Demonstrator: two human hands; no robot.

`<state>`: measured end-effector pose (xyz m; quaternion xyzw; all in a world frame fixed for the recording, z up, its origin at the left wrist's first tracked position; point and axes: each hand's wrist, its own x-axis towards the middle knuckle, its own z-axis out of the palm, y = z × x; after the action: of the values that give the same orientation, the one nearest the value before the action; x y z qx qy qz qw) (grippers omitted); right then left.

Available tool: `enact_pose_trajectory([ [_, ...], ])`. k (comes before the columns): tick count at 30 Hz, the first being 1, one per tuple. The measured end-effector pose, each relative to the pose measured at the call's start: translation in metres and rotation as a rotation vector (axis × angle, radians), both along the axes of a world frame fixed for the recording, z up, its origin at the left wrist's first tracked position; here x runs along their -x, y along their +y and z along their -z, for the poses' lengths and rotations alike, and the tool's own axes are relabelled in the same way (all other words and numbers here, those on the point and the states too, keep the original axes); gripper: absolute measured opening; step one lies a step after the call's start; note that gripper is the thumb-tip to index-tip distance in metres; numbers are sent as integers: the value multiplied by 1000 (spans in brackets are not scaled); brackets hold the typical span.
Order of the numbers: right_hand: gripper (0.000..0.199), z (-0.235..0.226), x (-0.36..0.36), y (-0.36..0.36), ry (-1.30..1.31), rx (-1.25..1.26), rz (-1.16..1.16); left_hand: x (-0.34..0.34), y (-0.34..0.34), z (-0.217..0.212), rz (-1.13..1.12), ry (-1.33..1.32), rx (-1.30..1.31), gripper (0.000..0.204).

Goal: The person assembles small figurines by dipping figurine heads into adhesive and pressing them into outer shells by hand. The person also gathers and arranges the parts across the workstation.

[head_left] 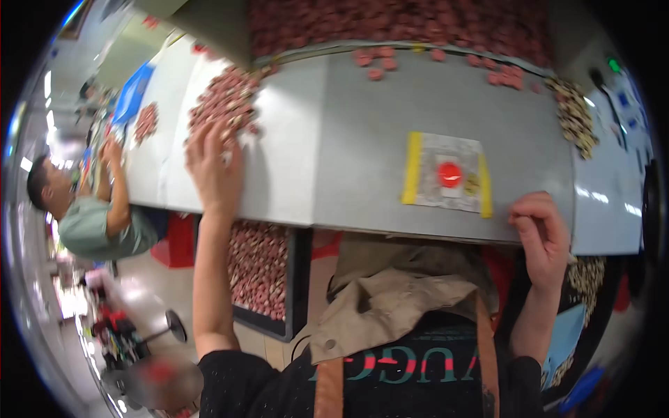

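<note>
At the left of the table, my left hand (214, 171) reaches over the near edge of a heap of small pink and cream round pieces (226, 101). Its fingers are apart and bent, touching the pieces; the fingertips are partly hidden among them. My right hand (542, 226) is at the table's front edge on the right, fingers curled in and thumb against them. Whatever it may hold is hidden. Left of that hand, a flat silvery packet with yellow side strips (425, 167) lies on the grey tabletop (362, 153). A shiny red round piece (449, 175) is on its middle.
A large mass of pink pieces (397, 21) fills the back, with loose ones along its edge. Cream-and-dark pieces (575, 118) lie at the far right. Below the table stands a dark crate (300, 279) of pink pieces. A person (104, 223) works at the left.
</note>
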<state>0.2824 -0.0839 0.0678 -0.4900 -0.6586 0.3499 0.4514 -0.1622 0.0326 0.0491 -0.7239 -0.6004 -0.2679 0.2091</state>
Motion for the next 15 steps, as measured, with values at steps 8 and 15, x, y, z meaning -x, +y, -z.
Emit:
enact_pose_trajectory([
  [8, 10, -11, -92, -32, 60, -30, 386, -171, 71, -19, 541, -146, 110, 11],
  [15, 17, -17, -166, 3, -286, -62, 508, -247, 61, -2, 610, -317, 514, 16],
])
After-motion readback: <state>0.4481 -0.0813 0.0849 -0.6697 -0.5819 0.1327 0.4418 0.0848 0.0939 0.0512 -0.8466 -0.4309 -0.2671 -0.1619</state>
